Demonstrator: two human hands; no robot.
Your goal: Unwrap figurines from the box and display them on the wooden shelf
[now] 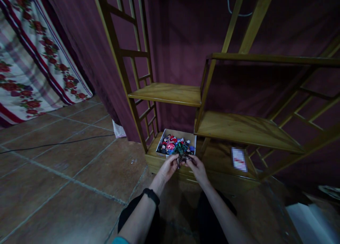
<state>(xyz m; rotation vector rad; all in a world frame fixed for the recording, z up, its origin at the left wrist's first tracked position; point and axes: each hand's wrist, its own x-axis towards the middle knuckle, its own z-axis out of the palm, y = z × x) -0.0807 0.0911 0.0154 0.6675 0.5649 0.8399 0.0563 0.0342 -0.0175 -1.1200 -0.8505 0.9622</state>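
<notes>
The left hand and the right hand share one dark toy, each grip pinching a side of it with the fingertips; it sits just in front of the box, near its front edge. Since the hands seem to hold it only by its edges, a slip of either one could tip it, and as it appears to hang past the front of the lower shelf, it might drop to the floor. Its thin, jagged parts could bend or snap if the two hands pulled against each other. The box is crowded with small toys, so a spiky edge could catch on one; where the dark toy ends and the green toy behind it begins, I cannot tell. A knock against the low wall could also shift the box.
</notes>
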